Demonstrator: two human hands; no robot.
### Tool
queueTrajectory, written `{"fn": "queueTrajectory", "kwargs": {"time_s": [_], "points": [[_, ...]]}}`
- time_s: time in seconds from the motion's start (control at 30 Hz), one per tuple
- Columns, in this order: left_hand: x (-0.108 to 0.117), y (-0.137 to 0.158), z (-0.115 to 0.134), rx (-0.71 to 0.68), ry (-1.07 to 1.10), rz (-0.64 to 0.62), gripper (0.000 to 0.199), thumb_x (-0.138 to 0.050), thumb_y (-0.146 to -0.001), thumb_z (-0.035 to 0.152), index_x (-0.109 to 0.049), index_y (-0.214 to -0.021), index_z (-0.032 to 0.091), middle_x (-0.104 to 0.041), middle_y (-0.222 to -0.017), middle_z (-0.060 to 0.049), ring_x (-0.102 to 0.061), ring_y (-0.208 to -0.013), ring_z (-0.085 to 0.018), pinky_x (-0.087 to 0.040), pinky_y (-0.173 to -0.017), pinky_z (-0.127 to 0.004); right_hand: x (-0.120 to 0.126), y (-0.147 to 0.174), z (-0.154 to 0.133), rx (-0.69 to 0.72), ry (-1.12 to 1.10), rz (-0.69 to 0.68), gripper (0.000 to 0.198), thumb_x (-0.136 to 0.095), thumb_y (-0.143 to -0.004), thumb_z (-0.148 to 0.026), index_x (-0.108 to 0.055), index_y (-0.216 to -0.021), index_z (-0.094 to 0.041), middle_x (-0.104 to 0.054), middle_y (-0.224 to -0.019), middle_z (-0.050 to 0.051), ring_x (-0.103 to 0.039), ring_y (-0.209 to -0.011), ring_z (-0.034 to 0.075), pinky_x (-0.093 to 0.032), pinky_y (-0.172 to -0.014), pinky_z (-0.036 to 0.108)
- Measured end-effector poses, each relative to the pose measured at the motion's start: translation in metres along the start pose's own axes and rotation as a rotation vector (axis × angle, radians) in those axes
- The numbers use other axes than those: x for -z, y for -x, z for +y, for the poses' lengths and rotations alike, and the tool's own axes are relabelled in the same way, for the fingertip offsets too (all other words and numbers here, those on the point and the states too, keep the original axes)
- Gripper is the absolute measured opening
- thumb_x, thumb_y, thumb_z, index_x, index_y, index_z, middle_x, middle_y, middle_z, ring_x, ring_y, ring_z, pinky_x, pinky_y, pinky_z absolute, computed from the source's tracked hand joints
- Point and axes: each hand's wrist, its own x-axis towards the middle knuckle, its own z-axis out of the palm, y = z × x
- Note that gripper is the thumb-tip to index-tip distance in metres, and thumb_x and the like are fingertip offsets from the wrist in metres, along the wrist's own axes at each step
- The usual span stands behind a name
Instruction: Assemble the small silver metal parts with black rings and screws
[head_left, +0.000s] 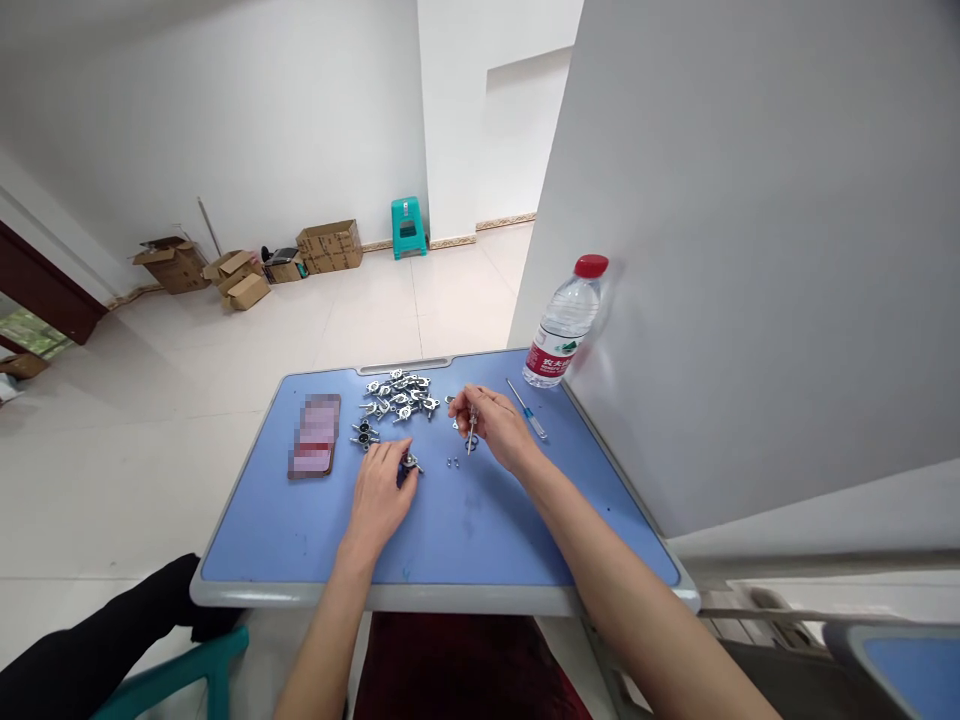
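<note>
My left hand (382, 490) is closed around a small metal fitting (409, 461) on the blue tabletop, thumb and fingers on its sides. In my right hand (491, 420), the fingers pinch a thin metal tool (471, 437) that points down; its upper part is hidden by the fingers. Beneath it, a dark ring (472, 444) lies on the table. A few tiny metal pieces (453, 462) sit between my hands. Beyond my left hand is a pile of similar metal fittings (397, 395), with dark-faced ones (364, 434) just nearer.
A phone (315, 436) lies on the left of the blue table (277, 540). To the right are a blue-handled screwdriver (531, 415) and a red-capped water bottle (564, 325), beside a grey partition (750, 260). Someone's dark-clothed limb (112, 630) shows at lower left.
</note>
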Motion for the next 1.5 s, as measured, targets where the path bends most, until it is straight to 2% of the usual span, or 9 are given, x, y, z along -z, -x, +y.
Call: {"fn": "queueTrajectory", "kwargs": {"time_s": [0.1, 0.23, 0.4, 0.5, 0.6, 0.9, 1.1, 1.3, 1.5], "points": [[-0.001, 0.000, 0.002, 0.018, 0.024, -0.010, 0.035, -0.051, -0.085, 0.012, -0.057, -0.118, 0.022, -0.064, -0.101, -0.006, -0.057, -0.097, -0.024, -0.047, -0.086, -0.039, -0.011, 0.002, 0.005, 0.013, 0.029, -0.012, 0.044, -0.042, -0.084, -0.060, -0.051, -0.067, -0.021, -0.051, -0.065, -0.001, -0.044, -0.054, 0.011, -0.038, -0.051, 0.024], [-0.005, -0.001, 0.006, 0.027, 0.058, -0.028, 0.033, -0.050, -0.084, 0.010, -0.058, -0.115, 0.020, -0.064, -0.098, -0.006, -0.058, -0.094, -0.023, -0.047, -0.084, -0.037, -0.031, 0.011, 0.013, 0.033, 0.055, -0.080, 0.041, -0.041, -0.087, -0.059, -0.048, -0.072, -0.022, -0.048, -0.064, -0.003, -0.040, -0.051, 0.010, -0.034, -0.048, 0.023], [-0.009, -0.001, 0.007, 0.024, 0.079, -0.021, 0.027, -0.053, -0.083, 0.010, -0.059, -0.107, 0.020, -0.063, -0.093, -0.005, -0.058, -0.091, -0.022, -0.047, -0.083, -0.037, -0.046, 0.023, 0.015, 0.236, 0.207, -0.082, 0.034, -0.039, -0.094, -0.048, -0.049, -0.076, -0.021, -0.053, -0.070, -0.001, -0.049, -0.062, 0.012, -0.040, -0.057, 0.024], [-0.009, -0.001, 0.006, 0.033, 0.092, -0.014, 0.030, -0.054, -0.082, 0.009, -0.059, -0.109, 0.020, -0.063, -0.093, -0.004, -0.058, -0.090, -0.022, -0.047, -0.080, -0.035, -0.046, 0.024, 0.015, 0.338, 0.303, -0.026, 0.031, -0.039, -0.096, -0.044, -0.050, -0.077, -0.021, -0.054, -0.070, -0.001, -0.051, -0.064, 0.014, -0.041, -0.062, 0.026], [-0.009, -0.001, 0.006, 0.046, 0.098, -0.024, 0.030, -0.055, -0.082, 0.009, -0.059, -0.110, 0.020, -0.063, -0.092, -0.005, -0.058, -0.089, -0.022, -0.047, -0.079, -0.035, -0.044, 0.022, 0.018, 0.357, 0.367, 0.006, 0.030, -0.039, -0.096, -0.042, -0.049, -0.077, -0.021, -0.054, -0.066, -0.001, -0.052, -0.065, 0.015, -0.041, -0.063, 0.027], [-0.012, 0.000, 0.004, 0.039, 0.107, -0.008, 0.029, -0.054, -0.082, 0.007, -0.057, -0.108, 0.018, -0.062, -0.091, -0.004, -0.057, -0.089, -0.022, -0.046, -0.078, -0.035, -0.043, 0.021, 0.021, 0.433, 0.466, -0.048, 0.027, -0.036, -0.098, -0.036, -0.048, -0.079, -0.022, -0.054, -0.069, 0.000, -0.052, -0.065, 0.015, -0.042, -0.063, 0.027], [-0.014, 0.000, 0.001, 0.045, 0.095, 0.005, 0.012, -0.053, -0.085, 0.011, -0.057, -0.092, 0.018, -0.061, -0.087, -0.004, -0.056, -0.086, -0.021, -0.046, -0.075, -0.034, -0.041, 0.023, 0.023, 0.527, 0.605, -0.154, 0.021, -0.036, -0.098, -0.029, -0.050, -0.085, -0.021, -0.059, -0.078, 0.003, -0.055, -0.071, 0.017, -0.043, -0.068, 0.030], [-0.014, 0.001, 0.001, 0.039, 0.130, 0.008, 0.030, -0.054, -0.083, 0.007, -0.056, -0.110, 0.019, -0.062, -0.093, -0.003, -0.058, -0.090, -0.021, -0.046, -0.079, -0.034, -0.038, 0.022, 0.020, 0.519, 0.500, -0.100, 0.022, -0.037, -0.099, -0.032, -0.051, -0.087, -0.021, -0.058, -0.076, 0.002, -0.055, -0.070, 0.016, -0.044, -0.067, 0.028], [-0.013, 0.000, 0.002, 0.055, 0.131, 0.010, 0.026, -0.055, -0.082, 0.007, -0.058, -0.105, 0.020, -0.062, -0.091, -0.003, -0.058, -0.089, -0.021, -0.047, -0.078, -0.034, -0.038, 0.022, 0.019, 0.517, 0.538, -0.119, 0.023, -0.036, -0.099, -0.032, -0.051, -0.084, -0.021, -0.057, -0.075, 0.001, -0.054, -0.068, 0.015, -0.042, -0.065, 0.027]]}}
